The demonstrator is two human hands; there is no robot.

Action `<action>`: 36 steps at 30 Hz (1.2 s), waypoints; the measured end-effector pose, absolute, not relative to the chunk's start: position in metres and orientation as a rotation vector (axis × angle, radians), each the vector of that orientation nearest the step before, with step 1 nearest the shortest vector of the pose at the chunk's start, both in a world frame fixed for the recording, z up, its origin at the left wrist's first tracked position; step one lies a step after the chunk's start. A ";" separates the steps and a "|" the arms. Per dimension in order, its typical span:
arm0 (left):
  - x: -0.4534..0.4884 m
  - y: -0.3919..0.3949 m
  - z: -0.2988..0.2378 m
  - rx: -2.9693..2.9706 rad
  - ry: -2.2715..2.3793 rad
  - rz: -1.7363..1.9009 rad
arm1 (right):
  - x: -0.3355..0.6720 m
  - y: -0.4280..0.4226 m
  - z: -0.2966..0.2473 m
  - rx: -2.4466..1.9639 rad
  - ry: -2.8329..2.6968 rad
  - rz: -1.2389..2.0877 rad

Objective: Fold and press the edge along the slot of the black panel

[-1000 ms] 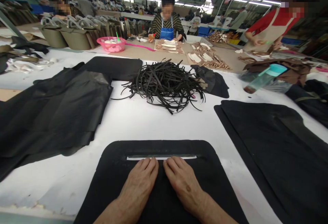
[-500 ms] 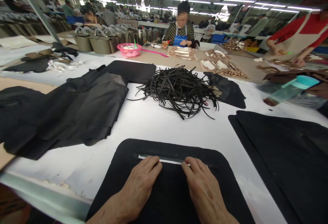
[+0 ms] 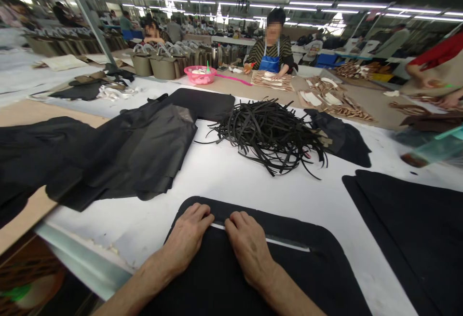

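**Slot (image 3: 289,245) slanted across black panel (image 3: 307,277)**

The panel lay on a white table (image 3: 217,176) beneath both hands. The left hand (image 3: 190,231) rested at the slot's visible left end; the right hand (image 3: 249,248) crossed it, nearer the bare stretch running rightward. Fingers curled close together; whether they pinched the edge could not be told.

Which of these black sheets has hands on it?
The near, central one: the left hand and right hand rest by its white line. Sheets at left and right lie untouched.
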State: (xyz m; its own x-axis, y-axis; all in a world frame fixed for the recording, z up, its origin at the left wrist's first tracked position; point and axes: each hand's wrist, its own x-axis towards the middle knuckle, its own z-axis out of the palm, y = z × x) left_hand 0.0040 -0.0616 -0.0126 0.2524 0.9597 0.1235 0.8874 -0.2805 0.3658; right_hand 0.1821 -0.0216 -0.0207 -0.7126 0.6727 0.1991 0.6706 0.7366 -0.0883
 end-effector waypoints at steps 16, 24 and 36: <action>0.008 -0.050 -0.015 2.415 1.633 0.446 | 0.183 -0.007 -0.017 -1.044 -2.758 0.152; 0.008 -0.054 -0.020 2.378 1.623 0.494 | 0.179 -0.014 -0.020 -0.981 -2.802 -0.070; -0.001 -0.049 -0.001 2.086 1.766 0.643 | 0.172 -0.007 -0.017 -0.865 -2.834 -0.154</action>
